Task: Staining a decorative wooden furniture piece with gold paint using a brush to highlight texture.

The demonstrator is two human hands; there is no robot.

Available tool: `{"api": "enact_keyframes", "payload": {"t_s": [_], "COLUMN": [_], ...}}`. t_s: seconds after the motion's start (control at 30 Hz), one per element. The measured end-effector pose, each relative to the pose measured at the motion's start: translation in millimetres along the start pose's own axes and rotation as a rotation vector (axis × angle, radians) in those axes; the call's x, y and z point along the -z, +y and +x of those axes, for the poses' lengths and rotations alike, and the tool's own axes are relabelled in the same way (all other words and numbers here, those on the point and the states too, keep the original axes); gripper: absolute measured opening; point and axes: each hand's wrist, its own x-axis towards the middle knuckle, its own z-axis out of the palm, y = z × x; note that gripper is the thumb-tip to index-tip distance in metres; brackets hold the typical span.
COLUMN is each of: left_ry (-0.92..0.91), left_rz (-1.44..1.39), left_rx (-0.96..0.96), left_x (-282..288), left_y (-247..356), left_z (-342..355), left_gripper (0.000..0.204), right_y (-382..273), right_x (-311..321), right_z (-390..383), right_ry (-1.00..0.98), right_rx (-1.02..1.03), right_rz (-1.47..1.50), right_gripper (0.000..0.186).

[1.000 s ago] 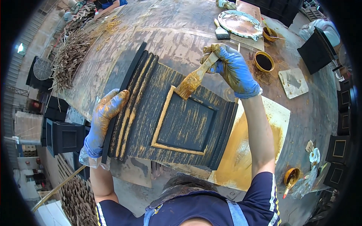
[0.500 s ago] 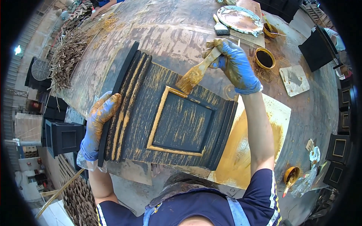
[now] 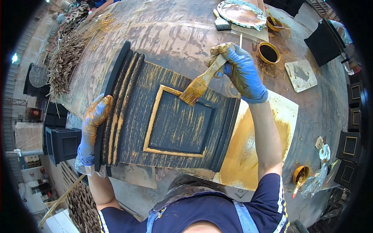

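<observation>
A black wooden pedestal (image 3: 130, 105) with gold brush streaks lies tilted before me, its panel frame (image 3: 152, 120) gold along the left, the bottom and part of the top. Blue gloves smeared with gold paint cover both hands. My left hand (image 3: 94, 120) grips the pedestal's moulded left end, thumb resting on its edge. In my right hand (image 3: 237, 68) is a flat paintbrush (image 3: 202, 83), pinched by its handle. Its gold-stained bristles meet the upper bar of the panel frame. The fingertips under the left edge are hidden.
Beyond the pedestal are a bowl of dark paint (image 3: 269, 53), a round paint-smeared tray (image 3: 241, 14) and a second brush (image 3: 222, 22). A gold-smeared board (image 3: 254, 136) lies under my right forearm. A small pot with a brush (image 3: 300, 174) stands at the right. Bundled sticks (image 3: 66, 58) lie at left.
The brush has moved slightly down and left along the frame's top bar, where gold now reaches the bristles. The pedestal and my left hand sit a little further left in view.
</observation>
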Motion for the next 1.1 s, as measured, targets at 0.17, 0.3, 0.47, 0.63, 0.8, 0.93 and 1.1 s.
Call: {"api": "enact_keyframes", "payload": {"t_s": [0.17,0.3,0.47,0.63,0.8,0.93,1.1], "left_ry": [0.006,0.007,-0.054,-0.039,-0.027,0.056,-0.088], "left_rz": [0.01,0.038,0.011,-0.081,0.02,-0.027,0.058], "left_rx": [-0.002,-0.03,-0.037,-0.001,-0.096,-0.075,-0.244], "left_x": [1,3,9,18,30,35,36], "left_y": [1,0,-1,-6,-8,-11,-15], "left_z": [1,0,1,7,10,15,10], "left_gripper": [0.035,0.033,0.031,0.032,0.03,0.029,0.03], "right_y": [-3,0,1,4,6,8,7], "right_x": [6,11,19,24,28,30,36], "right_z": [-9,-15,-20,-28,-35,-43,-51], "right_ry": [0.075,0.097,0.185,0.09,0.161,0.205,0.243], "right_rx": [0.057,0.032,0.088,0.006,0.075,0.093,0.097], "right_rz": [-0.014,-0.005,-0.052,0.013,0.001,-0.004,-0.013], "right_gripper": [0.024,0.024,0.026,0.025,0.024,0.026,0.026]}}
